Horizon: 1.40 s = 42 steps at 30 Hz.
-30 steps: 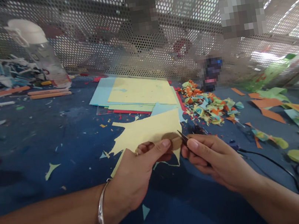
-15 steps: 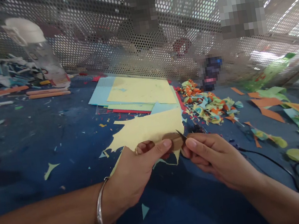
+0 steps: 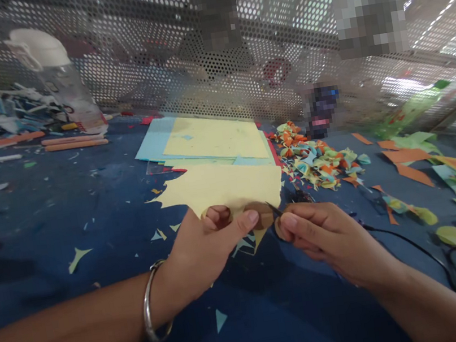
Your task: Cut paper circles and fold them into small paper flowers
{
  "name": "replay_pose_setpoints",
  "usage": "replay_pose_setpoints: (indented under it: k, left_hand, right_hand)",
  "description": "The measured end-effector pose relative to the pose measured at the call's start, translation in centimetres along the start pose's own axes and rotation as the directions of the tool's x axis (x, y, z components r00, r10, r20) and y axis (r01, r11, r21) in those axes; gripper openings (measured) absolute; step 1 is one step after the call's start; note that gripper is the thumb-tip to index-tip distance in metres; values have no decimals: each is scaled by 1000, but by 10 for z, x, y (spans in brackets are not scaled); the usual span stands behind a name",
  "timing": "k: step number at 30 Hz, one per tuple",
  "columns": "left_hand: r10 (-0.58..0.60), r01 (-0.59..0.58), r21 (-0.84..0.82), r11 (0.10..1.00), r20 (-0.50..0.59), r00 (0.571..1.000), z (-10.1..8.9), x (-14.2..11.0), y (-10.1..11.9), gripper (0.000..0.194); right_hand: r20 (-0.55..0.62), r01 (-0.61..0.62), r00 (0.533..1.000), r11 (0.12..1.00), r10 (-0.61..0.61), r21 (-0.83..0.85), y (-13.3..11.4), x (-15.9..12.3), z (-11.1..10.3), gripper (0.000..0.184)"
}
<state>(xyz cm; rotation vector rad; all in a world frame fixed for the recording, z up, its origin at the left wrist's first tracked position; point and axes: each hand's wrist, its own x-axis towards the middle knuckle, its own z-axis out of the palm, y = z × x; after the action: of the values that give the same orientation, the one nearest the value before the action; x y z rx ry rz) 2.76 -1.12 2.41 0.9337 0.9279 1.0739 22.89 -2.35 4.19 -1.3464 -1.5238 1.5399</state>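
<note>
My left hand (image 3: 205, 248) pinches a sheet of yellow paper (image 3: 230, 185) together with a round brown disc (image 3: 260, 216), which looks like cardboard. Jagged, curved cut-outs run along the paper's left edge. My right hand (image 3: 327, 233) is closed on small scissors (image 3: 274, 208). Only their dark, pointed blades show, at the right edge of the disc; the handles are hidden in my fingers. Below the disc hangs a narrow strip of the yellow paper.
Behind the sheet lies a stack of coloured paper (image 3: 214, 136). To its right is a heap of small cut paper pieces (image 3: 316, 158), with orange scraps (image 3: 408, 156) beyond. A bottle (image 3: 65, 86) and pencils (image 3: 76, 144) are at left. A black cable (image 3: 411, 246) runs at right.
The yellow sheet has turned and shifted upward in my left hand, so its jagged edge sits higher. My right hand and the scissors stay almost in place beside the disc.
</note>
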Motion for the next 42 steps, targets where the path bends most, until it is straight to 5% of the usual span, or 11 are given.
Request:
replay_pose_setpoints:
  k: [7,14,19,27,42]
  left_hand:
    - [68,-62,93,994,-63,996,-1,0,6,24]
    - [89,-89,248,965,12,996,-6,1,5,12]
    - [151,-144,450,882,20,988,-14,5,3,27]
    - [40,-64,104,993,224,974,-8,7,9,9]
    - [108,-135,114,984,218,970,-10,9,2,32]
  right_hand:
    - [-26,-4,1000,997,2,-76,0,-2,-2,48]
    - [-16,-22,1000,991,20,-135,-2,-1,-4,48]
    - [-12,-17,1000,976,15,-215,-3,-1,-6,49]
    - [-17,13,1000,956,-19,-293,-2,0,-9,49]
    - [-25,26,999,944,-37,-328,-1,1,-8,49]
